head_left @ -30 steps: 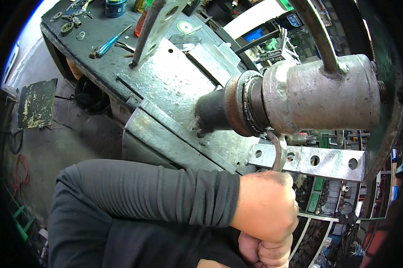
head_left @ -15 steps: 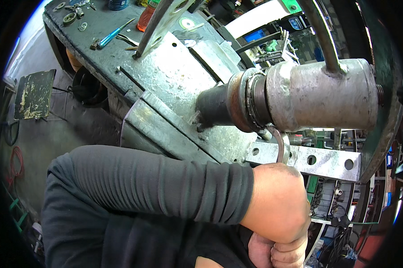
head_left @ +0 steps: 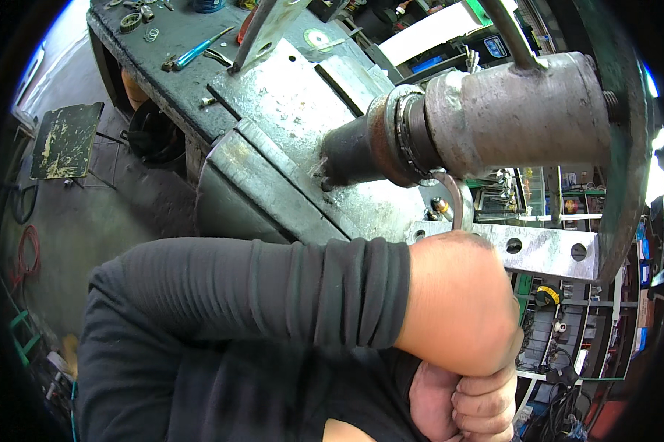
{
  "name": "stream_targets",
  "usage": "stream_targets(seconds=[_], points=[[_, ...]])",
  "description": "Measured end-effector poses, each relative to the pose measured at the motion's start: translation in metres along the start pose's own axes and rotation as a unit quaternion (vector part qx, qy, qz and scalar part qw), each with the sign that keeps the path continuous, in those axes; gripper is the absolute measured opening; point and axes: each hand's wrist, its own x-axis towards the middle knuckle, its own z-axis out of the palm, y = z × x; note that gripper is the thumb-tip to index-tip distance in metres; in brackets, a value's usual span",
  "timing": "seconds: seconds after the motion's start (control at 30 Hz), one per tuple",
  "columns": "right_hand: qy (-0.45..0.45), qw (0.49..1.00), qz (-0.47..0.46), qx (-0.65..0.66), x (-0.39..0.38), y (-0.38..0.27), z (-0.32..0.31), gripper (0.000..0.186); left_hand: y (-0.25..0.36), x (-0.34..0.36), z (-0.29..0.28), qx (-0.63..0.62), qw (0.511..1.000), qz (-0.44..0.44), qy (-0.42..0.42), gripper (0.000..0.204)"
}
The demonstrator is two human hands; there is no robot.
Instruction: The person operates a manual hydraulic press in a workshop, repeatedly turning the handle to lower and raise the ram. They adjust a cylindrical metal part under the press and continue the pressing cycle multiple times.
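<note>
A curved steel hooked tool (head_left: 461, 200) catches under the rusty bearing ring (head_left: 391, 136), where a dark shaft (head_left: 347, 156) enters a grey metal cylinder (head_left: 520, 110). My left hand (head_left: 461, 306), in a dark sleeve reaching across from the left, is clenched on the tool's lower end, just below the perforated galvanised bar (head_left: 549, 252). My right hand (head_left: 472, 405) is a grimy fist stacked right under the left one. It seems to be on the same handle, which is hidden.
The shaft sits on a galvanised steel plate (head_left: 288, 103) fixed to a dark workbench (head_left: 159, 51). On the bench lie a blue-handled screwdriver (head_left: 199, 48), washers and small parts. A green wheel rim (head_left: 630, 147) curves at the right. The concrete floor with a stained board (head_left: 67, 140) lies to the left.
Both hands have risen toward the cylinder, and my left hand now covers more of the hook's shank. The view has tilted, so the bench has slid toward the top.
</note>
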Motion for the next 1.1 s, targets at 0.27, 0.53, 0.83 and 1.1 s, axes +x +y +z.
stream_targets(seconds=[0.27,0.53,0.83,1.1], points=[[-0.039,0.999,0.014,-0.008,0.004,-0.008,-0.006,0.027,0.005,0.005,0.006,0.019,1.0,-0.009,0.004,0.014],[0.097,0.992,0.024,-0.071,0.005,-0.007,0.006,0.024,0.0,0.006,0.0,0.131,0.991,-0.004,0.014,0.014],[-0.053,0.998,0.024,-0.033,-0.002,-0.018,-0.013,0.023,-0.003,-0.002,0.014,0.062,0.995,0.048,0.06,0.016],[0.033,0.998,-0.053,0.008,-0.005,0.005,0.002,0.025,-0.003,-0.004,0.005,0.046,0.998,0.021,0.036,0.015]])
